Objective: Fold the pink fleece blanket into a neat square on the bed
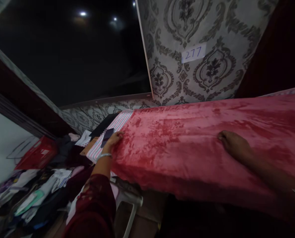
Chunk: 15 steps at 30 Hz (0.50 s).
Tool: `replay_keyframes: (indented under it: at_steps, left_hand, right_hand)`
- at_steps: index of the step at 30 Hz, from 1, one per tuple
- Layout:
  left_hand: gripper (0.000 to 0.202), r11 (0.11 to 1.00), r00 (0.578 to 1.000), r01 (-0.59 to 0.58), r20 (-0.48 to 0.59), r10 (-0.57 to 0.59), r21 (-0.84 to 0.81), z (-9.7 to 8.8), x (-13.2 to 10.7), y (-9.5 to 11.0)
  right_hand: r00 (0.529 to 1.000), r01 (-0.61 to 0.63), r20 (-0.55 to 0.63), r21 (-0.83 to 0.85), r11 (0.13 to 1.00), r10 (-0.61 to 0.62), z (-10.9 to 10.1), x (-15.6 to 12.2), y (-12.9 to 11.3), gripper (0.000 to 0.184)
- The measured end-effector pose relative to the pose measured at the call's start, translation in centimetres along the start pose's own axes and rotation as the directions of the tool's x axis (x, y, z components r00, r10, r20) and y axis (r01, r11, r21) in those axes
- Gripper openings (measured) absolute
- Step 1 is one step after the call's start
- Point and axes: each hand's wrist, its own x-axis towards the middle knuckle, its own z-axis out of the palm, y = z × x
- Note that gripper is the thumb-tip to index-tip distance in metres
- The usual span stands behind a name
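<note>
A red velvet cloth (187, 138) lies spread over a long table and hangs over its near side. My left hand (112, 140) rests at the cloth's left edge, fingers closed on the fabric there, a bangle on the wrist. My right hand (233, 143) lies flat on top of the cloth toward the right, fingers stretched out. A dark phone (107, 136) lies on the pink-and-white striped cover (112, 130) just left of my left hand.
A heap of clothes (35, 195) and a red basket (36, 153) fill the lower left. A white plastic stool (129, 200) stands under the table's left end. Patterned wallpaper with a "277" label (194, 53) and a large dark panel (70, 53) stand behind.
</note>
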Motion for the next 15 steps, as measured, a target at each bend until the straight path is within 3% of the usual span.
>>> replay_keyframes:
  at_steps: [7, 11, 15]
  left_hand:
    - [0.041, 0.997, 0.998, -0.021, 0.054, 0.016, 0.077, -1.0, -0.5, 0.9]
    - [0.037, 0.992, 0.995, -0.04, 0.097, 0.029, 0.122, -1.5, -0.9, 1.0]
    - [0.034, 0.982, 0.992, -0.081, 0.11, 0.062, 0.173, -1.9, -1.6, 1.3]
  right_hand:
    - [0.985, 0.11, 0.148, -0.104, 0.989, -0.094, -2.7, 1.5, 0.2, 0.02]
    - [0.964, 0.225, 0.17, -0.106, 0.969, -0.205, -2.4, 2.3, 1.8, 0.026]
    - [0.964, 0.25, 0.117, -0.078, 0.965, -0.24, -1.2, 2.1, 2.6, 0.029]
